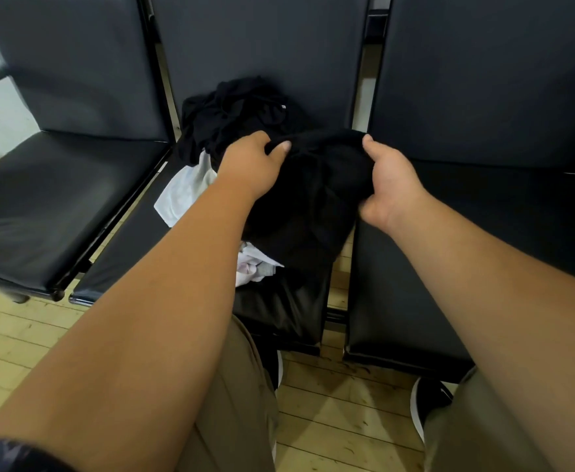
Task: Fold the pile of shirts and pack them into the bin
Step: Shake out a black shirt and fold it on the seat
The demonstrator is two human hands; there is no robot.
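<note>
Now left hand (250,161) and right hand (386,185), fingers (284,146) tight on black shirt (316,199)

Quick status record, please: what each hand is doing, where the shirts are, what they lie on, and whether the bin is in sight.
left hand: grips one end of the black shirt
right hand: grips the same shirt's other end
black shirt: bunched between the hands, not yet folded
pile: crumpled dark shirts at the back of the middle chair seat
white shirt: under the pile, sticking out to the left
pale shirt: under the held shirt, towards the seat's front
bin: not in view
floor: wooden boards
</note>
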